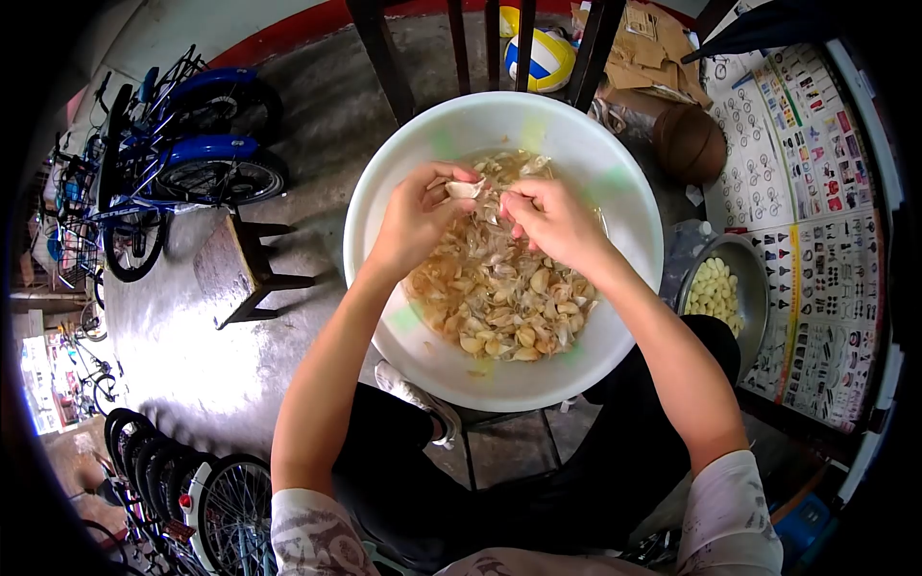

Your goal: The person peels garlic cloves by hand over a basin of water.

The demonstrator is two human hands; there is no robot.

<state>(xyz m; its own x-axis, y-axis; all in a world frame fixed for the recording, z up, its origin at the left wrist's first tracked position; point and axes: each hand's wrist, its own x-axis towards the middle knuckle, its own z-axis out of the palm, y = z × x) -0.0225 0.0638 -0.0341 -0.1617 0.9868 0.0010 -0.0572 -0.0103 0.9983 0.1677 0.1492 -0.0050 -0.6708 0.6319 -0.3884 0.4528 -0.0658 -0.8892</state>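
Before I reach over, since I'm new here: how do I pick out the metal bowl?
Start at the big white basin in front of the person. Just to its right, between the right knee and the printed sheets, sits the grey metal bowl. It is much smaller than the basin and holds smooth, pale cloves, not papery brownish ones.

Blue-wheeled bicycles (211,163) are parked at ten o'clock, a wooden stool (226,269) is placed at nine; grey floor (182,365) is brightly lit at eight; printed posters (831,317) are displayed at three.
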